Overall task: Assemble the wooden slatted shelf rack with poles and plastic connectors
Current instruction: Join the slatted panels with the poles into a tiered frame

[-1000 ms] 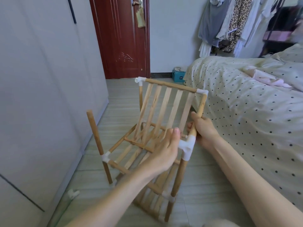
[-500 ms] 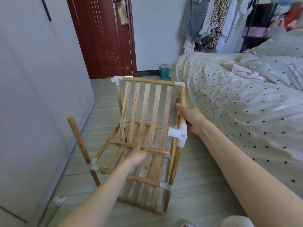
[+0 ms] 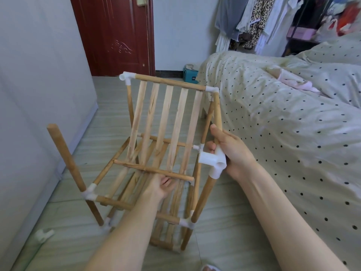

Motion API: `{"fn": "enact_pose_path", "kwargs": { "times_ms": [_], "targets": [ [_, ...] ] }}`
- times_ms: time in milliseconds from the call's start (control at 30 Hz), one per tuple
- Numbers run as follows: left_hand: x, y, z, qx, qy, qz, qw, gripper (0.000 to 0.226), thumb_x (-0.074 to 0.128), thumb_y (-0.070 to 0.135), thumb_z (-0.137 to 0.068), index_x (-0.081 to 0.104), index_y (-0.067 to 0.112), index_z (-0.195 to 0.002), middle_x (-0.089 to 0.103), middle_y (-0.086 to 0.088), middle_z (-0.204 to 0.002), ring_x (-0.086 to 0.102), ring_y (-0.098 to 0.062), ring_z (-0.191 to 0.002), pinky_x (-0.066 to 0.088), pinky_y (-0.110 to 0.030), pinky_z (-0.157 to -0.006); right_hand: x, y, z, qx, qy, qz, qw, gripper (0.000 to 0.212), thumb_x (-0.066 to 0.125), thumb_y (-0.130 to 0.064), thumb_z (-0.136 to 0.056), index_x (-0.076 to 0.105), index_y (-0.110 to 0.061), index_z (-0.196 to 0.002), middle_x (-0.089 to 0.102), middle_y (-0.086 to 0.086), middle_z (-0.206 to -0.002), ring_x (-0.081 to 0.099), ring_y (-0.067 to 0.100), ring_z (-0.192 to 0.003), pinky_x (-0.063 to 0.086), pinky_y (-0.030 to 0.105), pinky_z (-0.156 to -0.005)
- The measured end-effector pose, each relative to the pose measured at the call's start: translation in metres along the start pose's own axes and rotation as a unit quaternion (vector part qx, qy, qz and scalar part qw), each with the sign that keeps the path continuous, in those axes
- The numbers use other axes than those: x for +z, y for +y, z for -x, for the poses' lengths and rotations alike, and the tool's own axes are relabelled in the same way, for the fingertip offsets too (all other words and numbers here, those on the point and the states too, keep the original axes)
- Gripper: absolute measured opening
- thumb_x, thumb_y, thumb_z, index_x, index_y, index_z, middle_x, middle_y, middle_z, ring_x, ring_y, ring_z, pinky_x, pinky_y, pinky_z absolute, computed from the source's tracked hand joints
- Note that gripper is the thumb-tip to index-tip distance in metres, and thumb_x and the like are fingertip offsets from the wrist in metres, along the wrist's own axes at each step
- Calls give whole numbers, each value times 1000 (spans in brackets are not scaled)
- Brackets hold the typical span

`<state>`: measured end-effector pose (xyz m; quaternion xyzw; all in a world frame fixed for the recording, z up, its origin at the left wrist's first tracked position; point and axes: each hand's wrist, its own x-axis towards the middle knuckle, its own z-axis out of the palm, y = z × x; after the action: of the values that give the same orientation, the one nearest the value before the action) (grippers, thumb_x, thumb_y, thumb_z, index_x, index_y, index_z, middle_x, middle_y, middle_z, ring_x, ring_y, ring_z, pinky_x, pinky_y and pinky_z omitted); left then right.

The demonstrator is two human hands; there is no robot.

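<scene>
The half-built rack [image 3: 156, 153] stands on the floor beside the bed [image 3: 283, 124]. The right hand [image 3: 232, 153] grips its near-right pole just above a white connector [image 3: 213, 160]. The left hand [image 3: 162, 185] reaches under the loose slatted panel, fingers curled beneath its near rail [image 3: 152, 170].

Dotted bed [image 3: 283, 114], red door [image 3: 113, 36], hanging clothes [image 3: 254, 22].

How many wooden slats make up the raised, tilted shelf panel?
5, side by side below the top rail: leftmost slat, second slat, middle slat, fourth slat, rightmost slat. None appears hidden.
</scene>
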<state>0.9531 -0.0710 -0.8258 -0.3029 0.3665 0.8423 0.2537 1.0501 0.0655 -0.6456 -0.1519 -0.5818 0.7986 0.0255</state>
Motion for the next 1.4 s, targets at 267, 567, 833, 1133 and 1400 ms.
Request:
{"fn": "enact_pose_path", "kwargs": {
  "times_ms": [267,567,833,1133,1400],
  "targets": [
    [15,12,-1,-26,9,-2,1000,7,40,8,-96,45,3,-97,40,-14,-108,47,-27,-103,25,-51,-109,-2,-3,-5,0,6,5,1000,18,53,-28,-96,54,-19,-80,42,-1,-46,38,9,-38,37,17,-38],
    [8,6,54,31,22,-15,999,33,41,7,-99,40,-5,-129,40,-22,-138,39,-31,-130,37,-46,-104,-2,-4,-5,-3,5,5,1000,23,54,-28,-95,44,-16,-78,44,-2,-45,40,9,-37,38,19,-40],
    [17,24,129,121,10,-62,991,19,45,5,-97,49,0,-115,54,-18,-95,55,-30,-100,48,-40,-77,4,-2,-3,-10,13,3,1000,20,53,-30,-95,50,-12,-102,46,-2,-46,42,8,-41,41,23,-49],
    [33,49,184,191,-31,-6,981,20,60,16,-90,59,8,-109,61,-13,-107,61,-22,-92,51,-30,-62,7,-1,-5,-2,12,-18,1000,15,53,-28,-96,48,-14,-93,46,-2,-45,44,8,-39,41,19,-41],
    [44,61,202,223,-50,-1,973,14,62,17,-88,59,8,-98,62,-10,-98,63,-21,-90,53,-29,-65,7,1,-7,-1,0,-40,999,14,52,-28,-96,49,-14,-94,45,-1,-46,43,9,-39,41,21,-42]
  ]
}}
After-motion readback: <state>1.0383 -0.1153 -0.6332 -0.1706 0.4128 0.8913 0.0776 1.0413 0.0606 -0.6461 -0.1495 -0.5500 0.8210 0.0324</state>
